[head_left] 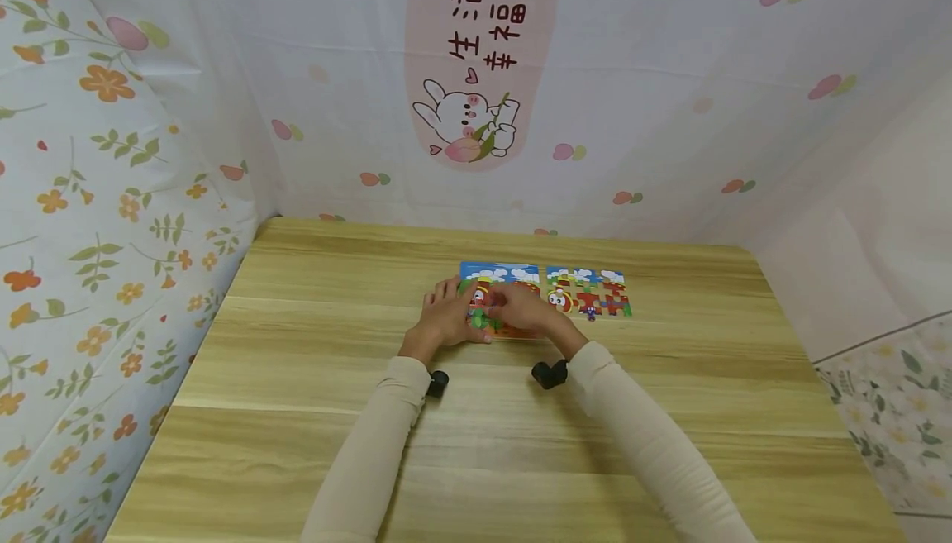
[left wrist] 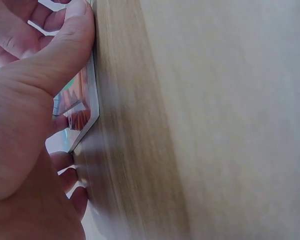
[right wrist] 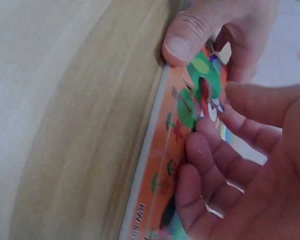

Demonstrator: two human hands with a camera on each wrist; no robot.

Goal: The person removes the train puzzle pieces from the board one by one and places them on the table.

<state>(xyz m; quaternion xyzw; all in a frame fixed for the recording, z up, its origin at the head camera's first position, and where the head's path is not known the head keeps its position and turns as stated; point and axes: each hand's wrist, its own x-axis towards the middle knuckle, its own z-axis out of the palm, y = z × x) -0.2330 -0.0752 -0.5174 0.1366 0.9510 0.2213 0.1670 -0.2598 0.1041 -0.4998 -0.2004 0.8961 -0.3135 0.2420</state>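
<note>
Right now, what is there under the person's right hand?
Under the right hand lies the puzzle board on the left. Its blue sky and orange near edge are visible; whatever the palm and fingers cover cannot be seen.

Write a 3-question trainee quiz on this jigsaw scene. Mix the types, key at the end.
1. Multiple choice. Seen from the head camera, where do the spread-out jigsaw pieces lie relative to the jigsaw board?
A) To its left
B) To its right
C) Between it and the person

2. True or false. The left hand and the right hand are both at the jigsaw board.

3. Fill in the blank. The white cloth beyond the table carries a cartoon ____.

Key: 1. B; 2. True; 3. rabbit
</note>
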